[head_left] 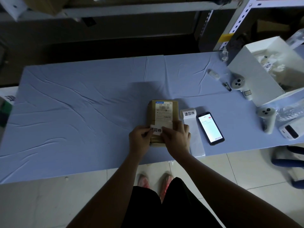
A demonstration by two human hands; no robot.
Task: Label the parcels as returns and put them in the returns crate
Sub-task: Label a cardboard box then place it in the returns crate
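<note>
Looking at a brown parcel (pixel 162 115) lying flat on the blue tablecloth (pixel 79 104), just right of centre frame, shipping slip facing up. Over its lower end, a white return label (pixel 156 130) (big black characters on it), pinched at the left edge between thumb and fingertips of the left hand (pixel 139 139). Right hand (pixel 177 139) draped over the parcel's lower right corner, fingers a little apart and bent, thumb tip at the label's right edge; can't tell whether pinching or just pressing. Just right of the parcel, a label roll (pixel 189 113) with the same print, then a lit phone (pixel 210 128) face up. Further out toward the upper right, a pale controller (pixel 266 120) and an open white box (pixel 251 76).
</note>
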